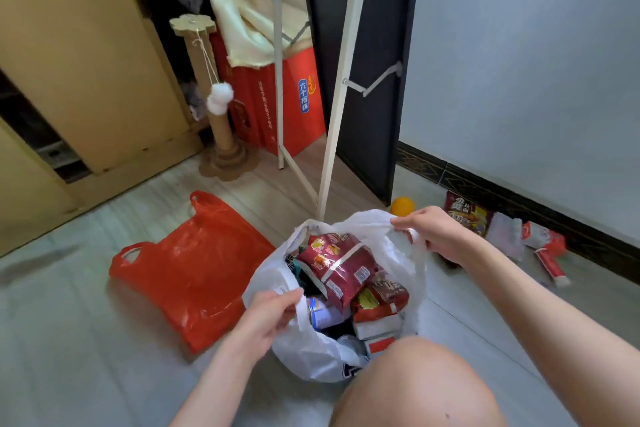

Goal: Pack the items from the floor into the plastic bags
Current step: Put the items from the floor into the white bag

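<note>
We pinch the rim of the white bag (311, 350) with our left hand (273, 315) and right hand (436, 236), snack packets (339, 263) heaped between our grips, so lifting could tear the thin handles or spill the top packet

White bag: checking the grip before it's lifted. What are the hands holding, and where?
Both hold the white bag by its rim: left hand near side, right hand far side.

I read 六个核桃 on the blue label of the red carton (298, 104); print on the snack packets is too blurred.
</note>
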